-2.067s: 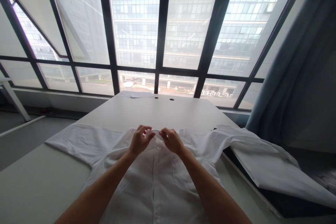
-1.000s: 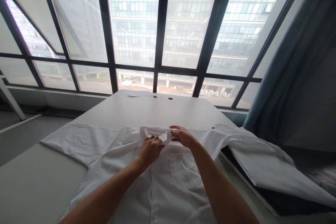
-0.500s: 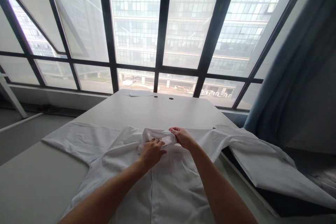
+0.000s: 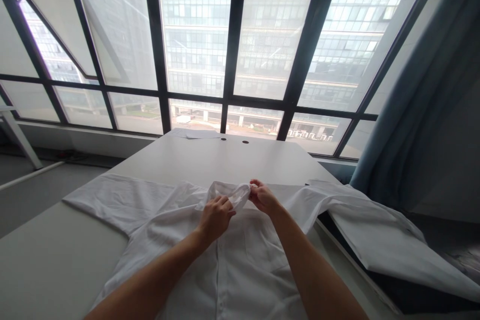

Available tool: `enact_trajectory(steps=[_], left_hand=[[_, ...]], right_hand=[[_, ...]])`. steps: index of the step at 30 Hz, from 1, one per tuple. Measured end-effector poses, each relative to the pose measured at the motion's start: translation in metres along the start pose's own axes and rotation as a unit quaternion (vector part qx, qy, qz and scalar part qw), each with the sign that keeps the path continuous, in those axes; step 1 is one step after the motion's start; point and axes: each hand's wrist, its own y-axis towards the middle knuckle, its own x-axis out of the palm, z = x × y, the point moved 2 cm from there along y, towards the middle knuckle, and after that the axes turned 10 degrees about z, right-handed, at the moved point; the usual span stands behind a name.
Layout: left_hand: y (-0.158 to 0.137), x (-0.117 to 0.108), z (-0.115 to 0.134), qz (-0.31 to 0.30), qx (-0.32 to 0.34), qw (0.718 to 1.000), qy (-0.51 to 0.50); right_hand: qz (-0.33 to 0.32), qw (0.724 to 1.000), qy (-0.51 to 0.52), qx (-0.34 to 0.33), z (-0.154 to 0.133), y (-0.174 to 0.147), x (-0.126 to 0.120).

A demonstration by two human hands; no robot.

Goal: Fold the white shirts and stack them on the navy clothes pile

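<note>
A white shirt (image 4: 247,255) lies spread front-up over the table, its placket running down the middle toward me. One sleeve stretches out to the left; the other drapes off to the right. At the neck, the shirt's collar (image 4: 228,190) is lifted between my two hands. My left hand (image 4: 217,217) has its fingers curled on the collar's near left side, thumb drawn in against the cloth. The right end of the collar is pinched between the thumb and fingers of my right hand (image 4: 263,197).
The white table (image 4: 232,160) reaches toward large dark-framed windows (image 4: 268,42). Papers (image 4: 202,134) lie at its far edge, near two round cable holes. Folded white cloth (image 4: 405,245) rests on a dark surface at right, below a blue-grey curtain (image 4: 416,125).
My left fingers have closed in on the collar, the thumb tucking in. My right hand has shifted slightly to the right, with the collar edge still pinched.
</note>
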Motion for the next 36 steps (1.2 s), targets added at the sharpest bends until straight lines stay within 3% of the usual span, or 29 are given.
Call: enact_trajectory(steps=[4, 8, 11, 18, 22, 26, 30, 36], left_hand=[[-0.003, 0.001, -0.002, 0.002, 0.003, 1.000, -0.012], [-0.005, 0.001, -0.004, 0.007, 0.002, 1.000, -0.026], [-0.006, 0.001, -0.003, 0.006, 0.000, 0.999, -0.032], [0.002, -0.008, -0.008, 0.037, 0.032, 0.997, -0.053], [0.017, -0.025, -0.028, 0.097, 0.032, 0.994, 0.029], [0.026, -0.035, -0.049, 0.049, 0.049, 0.996, 0.063], [0.028, -0.040, -0.060, 0.033, 0.056, 0.993, 0.102], [0.029, -0.041, -0.064, -0.003, -0.025, 0.993, 0.114]], right_hand=[[-0.033, 0.988, -0.114, -0.095, -0.004, -0.006, 0.003], [-0.030, 0.923, -0.294, -0.248, -0.016, -0.013, 0.005], [0.004, 0.875, -0.371, -0.310, -0.032, -0.023, 0.010], [-0.007, 0.785, -0.538, -0.305, -0.049, -0.049, 0.032], [-0.043, 0.788, -0.515, -0.336, -0.047, -0.048, 0.033], [-0.067, 0.792, -0.493, -0.354, -0.046, -0.046, 0.032], [-0.038, 0.758, -0.561, -0.331, -0.047, -0.047, 0.030], [0.051, 0.709, -0.640, -0.292, -0.054, -0.047, 0.023]])
